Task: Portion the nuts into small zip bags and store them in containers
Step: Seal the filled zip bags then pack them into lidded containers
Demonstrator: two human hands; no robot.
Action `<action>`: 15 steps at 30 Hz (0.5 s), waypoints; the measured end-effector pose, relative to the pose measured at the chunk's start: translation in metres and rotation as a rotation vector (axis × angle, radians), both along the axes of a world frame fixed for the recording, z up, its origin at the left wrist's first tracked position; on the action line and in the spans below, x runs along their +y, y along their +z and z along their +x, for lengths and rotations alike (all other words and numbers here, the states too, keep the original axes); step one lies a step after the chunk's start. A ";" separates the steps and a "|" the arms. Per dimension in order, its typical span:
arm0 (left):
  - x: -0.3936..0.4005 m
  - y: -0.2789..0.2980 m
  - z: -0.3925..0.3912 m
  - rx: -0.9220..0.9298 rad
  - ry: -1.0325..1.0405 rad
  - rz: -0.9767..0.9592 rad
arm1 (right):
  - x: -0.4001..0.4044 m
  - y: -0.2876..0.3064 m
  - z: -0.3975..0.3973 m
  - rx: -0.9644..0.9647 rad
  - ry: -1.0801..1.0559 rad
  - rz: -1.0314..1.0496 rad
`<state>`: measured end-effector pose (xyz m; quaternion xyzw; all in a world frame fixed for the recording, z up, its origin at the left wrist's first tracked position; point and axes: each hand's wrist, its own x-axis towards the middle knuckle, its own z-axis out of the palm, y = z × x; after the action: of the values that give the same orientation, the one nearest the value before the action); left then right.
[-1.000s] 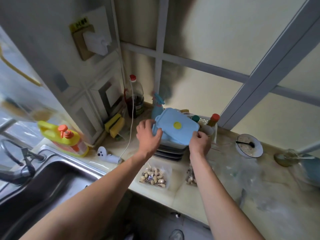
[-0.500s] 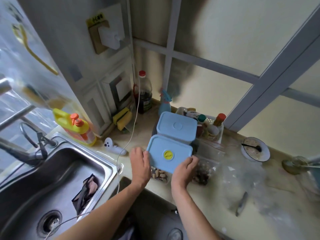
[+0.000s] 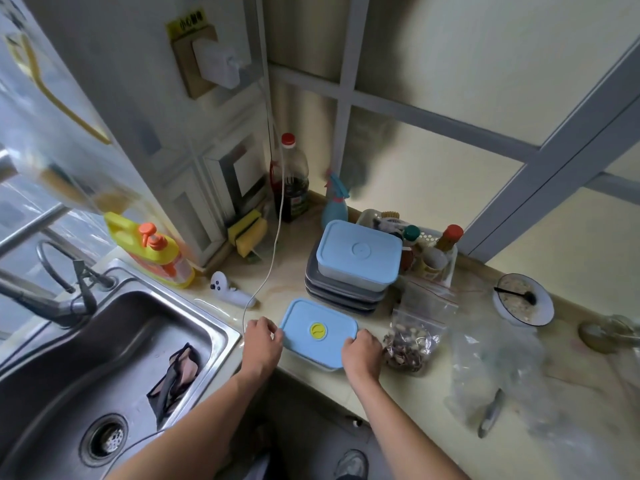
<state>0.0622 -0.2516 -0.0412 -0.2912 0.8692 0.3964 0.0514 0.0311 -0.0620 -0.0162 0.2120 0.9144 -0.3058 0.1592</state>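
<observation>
A blue-lidded container with a yellow valve sits at the counter's front edge. My left hand grips its left end and my right hand grips its right front corner. Behind it, a second blue-lidded container tops a stack of grey trays. A zip bag of nuts lies just right of my right hand. The earlier bag of pale nuts is hidden under the container.
A steel sink with a dark cloth lies to the left. A white cable hangs down near my left hand. A basket of bottles, a bowl with a spoon and crumpled clear plastic fill the right side.
Both hands lifted the yellow-valved container off the stack, brought it toward me and set it down on the counter's front edge, over the bag of pale nuts.
</observation>
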 end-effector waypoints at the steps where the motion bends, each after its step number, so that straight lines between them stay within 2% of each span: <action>1: 0.000 0.001 -0.003 -0.012 0.000 -0.006 | 0.000 0.000 -0.001 -0.023 0.026 0.017; 7: 0.004 0.001 -0.008 0.003 -0.026 -0.092 | -0.003 0.000 -0.008 -0.140 0.165 0.084; 10: 0.002 -0.004 -0.009 0.041 -0.038 -0.124 | -0.004 -0.004 -0.013 -0.149 0.151 0.074; 13: 0.002 -0.004 -0.011 0.045 -0.089 -0.168 | -0.004 -0.004 -0.020 -0.168 0.199 0.172; 15: 0.004 -0.004 -0.014 0.034 -0.160 -0.208 | -0.007 -0.002 -0.023 -0.100 0.267 0.286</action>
<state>0.0478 -0.2471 -0.0447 -0.2179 0.9267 0.3039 0.0376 0.0085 -0.0694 -0.0185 0.1243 0.9595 -0.1379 0.2120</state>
